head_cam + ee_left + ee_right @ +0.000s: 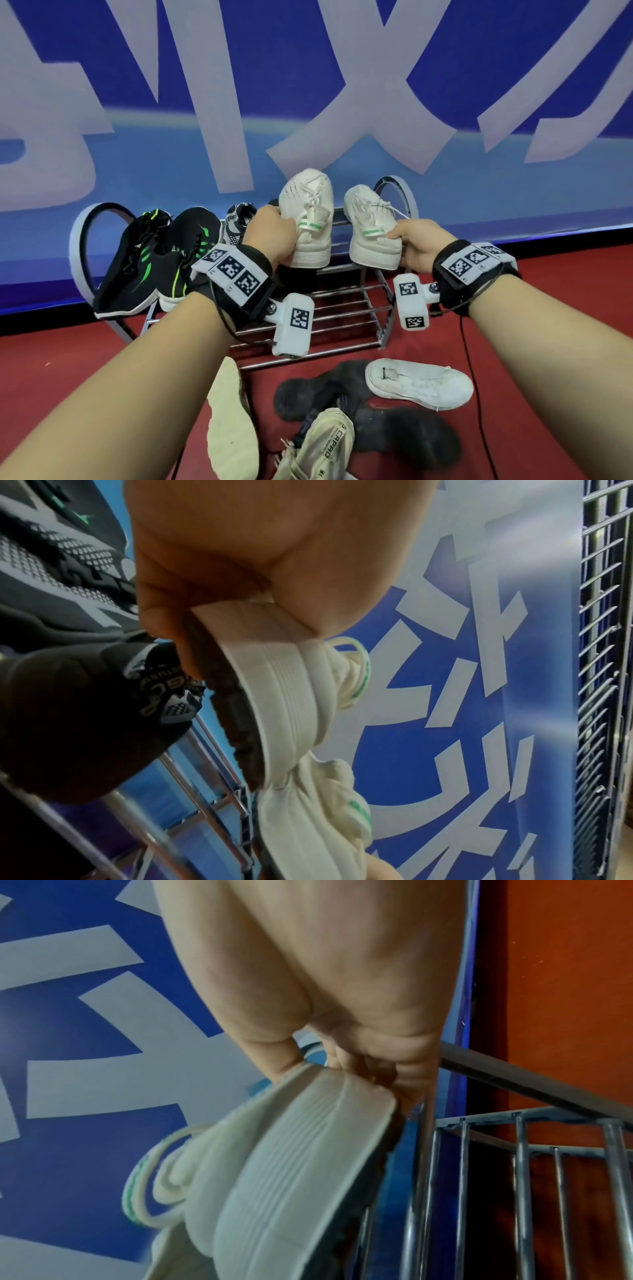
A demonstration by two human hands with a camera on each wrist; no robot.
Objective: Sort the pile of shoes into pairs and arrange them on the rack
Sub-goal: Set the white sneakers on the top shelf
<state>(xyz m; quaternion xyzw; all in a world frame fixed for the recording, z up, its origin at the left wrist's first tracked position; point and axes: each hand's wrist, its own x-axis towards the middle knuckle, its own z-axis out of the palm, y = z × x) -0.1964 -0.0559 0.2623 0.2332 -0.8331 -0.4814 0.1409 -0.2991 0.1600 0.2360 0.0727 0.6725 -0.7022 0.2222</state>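
Two matching white knit sneakers with green heel tabs are over the top tier of the metal shoe rack (pixel 342 308). My left hand (pixel 272 233) grips the heel of the left white sneaker (pixel 306 212), seen as thumb and fingers pinching the sole of the same sneaker (pixel 274 685). My right hand (pixel 416 245) holds the heel of the right white sneaker (pixel 371 226); in the right wrist view the fingers curl round the heel of that sneaker (pixel 291 1177) above the rack bars (pixel 462 1191). Whether the soles rest on the bars is hidden.
Two black sneakers with green stripes (pixel 150 253) and a grey-patterned shoe (pixel 238 219) stand on the rack's left. On the red floor lie a cream shoe sole-up (pixel 231 421), a beige shoe (pixel 322 445), black shoes (pixel 383 418) and a white sneaker (pixel 419 383). A blue banner wall stands behind.
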